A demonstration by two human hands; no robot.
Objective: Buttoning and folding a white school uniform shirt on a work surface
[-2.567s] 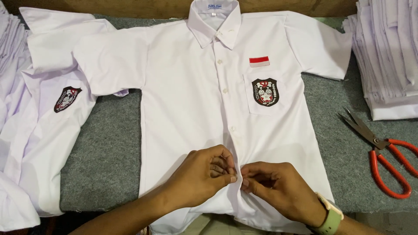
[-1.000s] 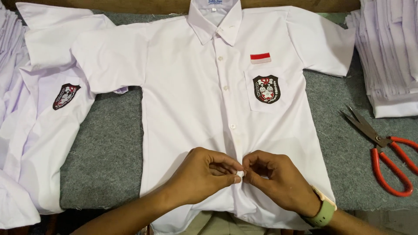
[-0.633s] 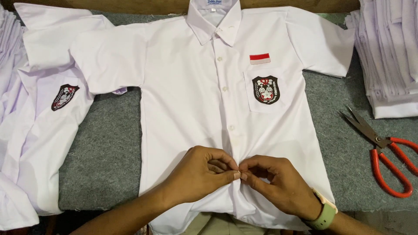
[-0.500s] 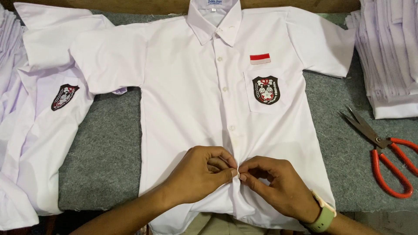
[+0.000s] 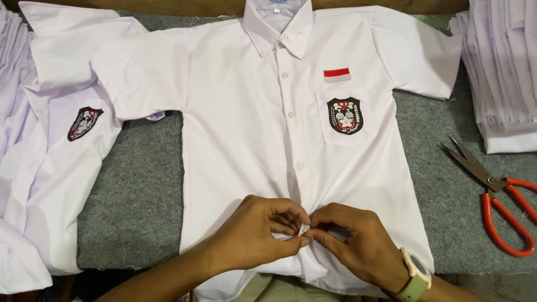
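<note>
Our white short-sleeved uniform shirt (image 5: 251,140) lies flat, front up, on the grey felt table (image 5: 128,212), upper buttons done. We judge we are fastening a lower placket button: our left hand (image 5: 254,237) and right hand (image 5: 355,246) meet there, fingertips pinching the two front edges together. Next, the button needs pushing through its hole
</note>
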